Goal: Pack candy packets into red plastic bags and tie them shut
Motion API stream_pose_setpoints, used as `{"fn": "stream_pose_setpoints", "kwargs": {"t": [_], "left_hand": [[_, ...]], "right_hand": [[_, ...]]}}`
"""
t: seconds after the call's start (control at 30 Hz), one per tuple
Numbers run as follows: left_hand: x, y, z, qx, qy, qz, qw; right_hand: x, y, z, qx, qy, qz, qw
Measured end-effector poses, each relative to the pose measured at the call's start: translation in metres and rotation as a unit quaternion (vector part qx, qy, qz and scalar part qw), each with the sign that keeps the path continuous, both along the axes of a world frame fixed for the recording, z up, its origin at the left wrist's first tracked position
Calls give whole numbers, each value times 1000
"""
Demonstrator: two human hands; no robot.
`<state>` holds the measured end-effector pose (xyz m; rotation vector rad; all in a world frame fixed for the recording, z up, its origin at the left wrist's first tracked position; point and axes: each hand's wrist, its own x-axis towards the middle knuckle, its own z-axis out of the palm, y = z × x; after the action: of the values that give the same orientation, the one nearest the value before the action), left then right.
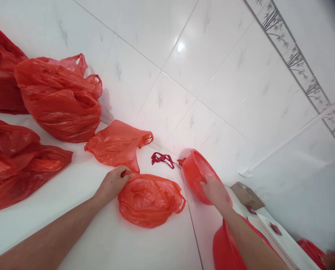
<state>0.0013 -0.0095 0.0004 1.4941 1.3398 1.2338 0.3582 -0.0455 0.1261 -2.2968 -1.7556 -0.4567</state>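
My left hand (115, 183) pinches the upper edge of a red plastic bag (149, 200) that lies on the white surface. The bag looks loosely filled, and its handle loop points right. My right hand (214, 190) reaches into a tilted red plastic basket (194, 176) with a perforated wall. Its thumb side shows, but the other fingers are mostly hidden, so I cannot see whether they hold anything. Just beyond my left hand lies a flatter red plastic bag (116, 144). A tangled dark red ribbon (162, 159) rests between the bags and the basket.
Full red plastic bags (62, 101) stand at the left against the tiled wall (156, 75), with another bag (21, 165) nearer me. Under my right forearm is a larger red tub (223, 247). A cardboard box (247, 195) stands at right; another person's hand (334, 259) shows at lower right.
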Motion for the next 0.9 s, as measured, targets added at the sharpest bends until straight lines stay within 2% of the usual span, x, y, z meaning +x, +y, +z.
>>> {"fn": "stream_pose_setpoints", "kwargs": {"t": [0.2, 0.33, 0.5, 0.63, 0.7, 0.9], "left_hand": [[-4, -5, 3, 23, -61, -33, 997], [-10, -10, 8, 17, -104, -75, 992], [-16, -12, 12, -7, -132, -111, 985], [-18, -11, 12, -29, -158, -126, 979], [-19, -9, 10, -35, -163, -129, 978], [-19, -4, 4, -65, -188, -155, 968]], "right_hand": [[-60, -40, -28, -87, -83, 95, 988], [-72, -57, -39, -122, -106, 137, 977], [-64, -77, -25, -116, -59, 142, 981], [-54, -115, -15, -81, -42, 153, 984], [-44, -142, -18, -64, -42, 126, 989], [-2, -231, -42, -15, -53, 3, 998]]}}
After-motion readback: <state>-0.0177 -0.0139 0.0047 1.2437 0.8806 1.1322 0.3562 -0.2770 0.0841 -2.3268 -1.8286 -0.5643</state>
